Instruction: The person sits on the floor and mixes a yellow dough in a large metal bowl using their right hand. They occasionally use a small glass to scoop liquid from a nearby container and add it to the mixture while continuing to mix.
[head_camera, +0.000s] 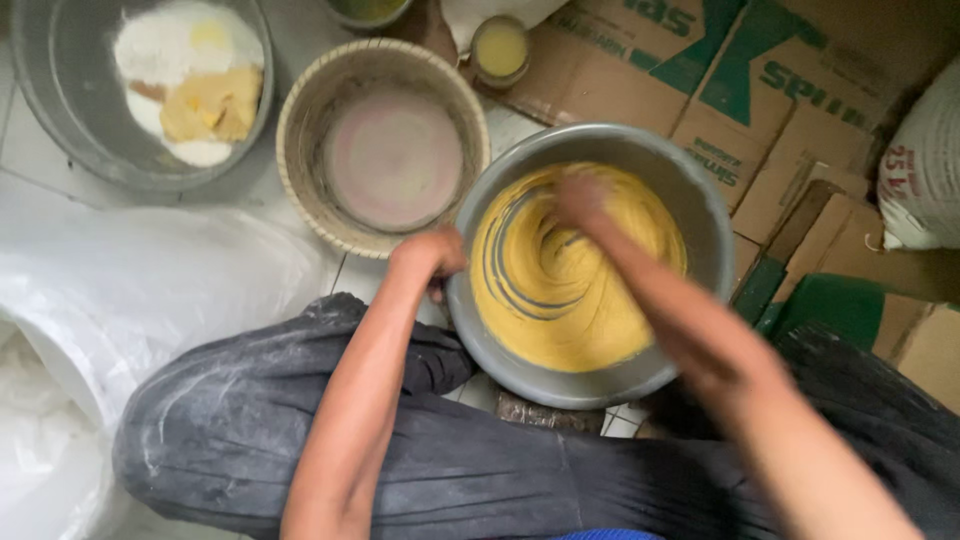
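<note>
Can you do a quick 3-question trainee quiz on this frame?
1. True or false: the right hand is down in the yellow batter.
2. What does the left hand grip? A) the woven basket B) the rim of the grey bowl C) the small jar
3. What lies in the far-left basin?

Key: 1 true. 2 B. 3 White flour with yellow lumps.

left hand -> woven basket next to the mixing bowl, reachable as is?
Probably yes. The left hand grips the grey bowl's rim, right beside the woven basket; nothing lies between them. It would have to let go of the bowl first.
</note>
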